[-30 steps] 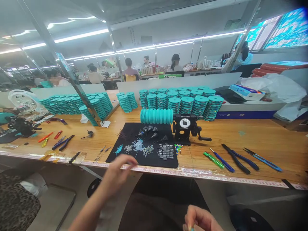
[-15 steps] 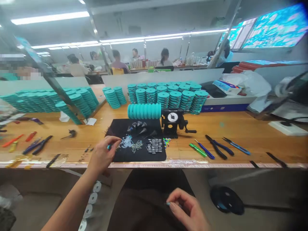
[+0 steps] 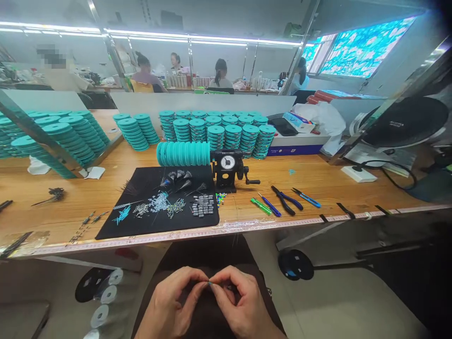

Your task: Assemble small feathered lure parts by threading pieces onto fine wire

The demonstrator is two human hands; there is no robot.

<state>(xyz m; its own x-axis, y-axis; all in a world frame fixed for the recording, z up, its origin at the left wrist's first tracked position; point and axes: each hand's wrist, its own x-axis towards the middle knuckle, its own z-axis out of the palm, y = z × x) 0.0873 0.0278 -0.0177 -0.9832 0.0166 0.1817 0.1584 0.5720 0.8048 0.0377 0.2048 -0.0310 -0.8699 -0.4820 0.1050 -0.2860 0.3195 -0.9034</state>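
My left hand [image 3: 175, 301] and my right hand [image 3: 240, 301] meet above my dark apron [image 3: 208, 256], well below the table edge. Their fingertips pinch a tiny teal bead [image 3: 209, 282] on a thin wire from either side. The fingers hide most of the wire. Out of reach ahead lies a black mat [image 3: 116, 226] bearing small piles of beads, wires and dark tapered tufts. Behind the mat stands a black hand-cranked winder with a round dial [image 3: 228, 162], beside a horizontal roll of teal spools [image 3: 183, 154].
Stacks of teal spools [image 3: 212, 129] stand along the wooden workbench [image 3: 310, 181]. Pliers [image 3: 282, 200], cutters and screwdrivers lie at its front right. Spare white discs [image 3: 104, 296] sit low at left. Several people work at benches beyond a partition.
My left hand has come back from the mat to my lap and joined my right hand at the bead. The view has turned left and tilted, shifting the bench.
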